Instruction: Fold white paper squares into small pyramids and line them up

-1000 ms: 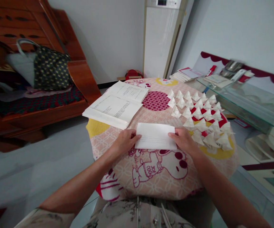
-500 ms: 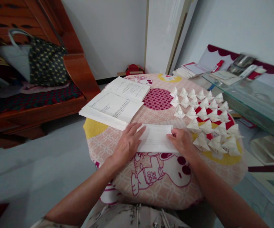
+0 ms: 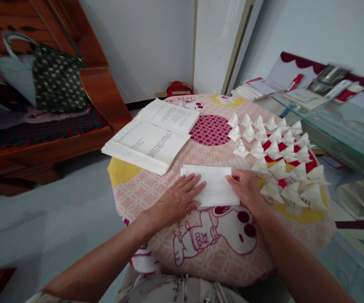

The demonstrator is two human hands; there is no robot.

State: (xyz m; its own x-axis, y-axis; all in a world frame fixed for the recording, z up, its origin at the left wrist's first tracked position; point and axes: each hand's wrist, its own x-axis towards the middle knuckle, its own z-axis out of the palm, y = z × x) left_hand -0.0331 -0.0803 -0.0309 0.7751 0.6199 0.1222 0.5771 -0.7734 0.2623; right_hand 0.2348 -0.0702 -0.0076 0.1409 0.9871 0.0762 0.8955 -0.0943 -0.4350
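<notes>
A folded white sheet of paper (image 3: 215, 185) lies on the round table with the cartoon-print cloth (image 3: 220, 244). My left hand (image 3: 178, 200) rests flat on the sheet's left half, fingers stretched out. My right hand (image 3: 246, 189) presses on the sheet's right edge, fingers curled down onto the paper. To the right lie several small folded white paper shapes (image 3: 276, 160) in rows.
An open booklet of printed pages (image 3: 150, 136) lies at the table's far left. A glass table (image 3: 342, 126) with papers and metal items stands to the right. A wooden bench (image 3: 52, 139) with a dark patterned bag (image 3: 57, 82) stands on the left.
My left hand has slid from the sheet's left edge onto its surface, flattening out. My right hand stays at the right edge. The view has tilted down slightly.
</notes>
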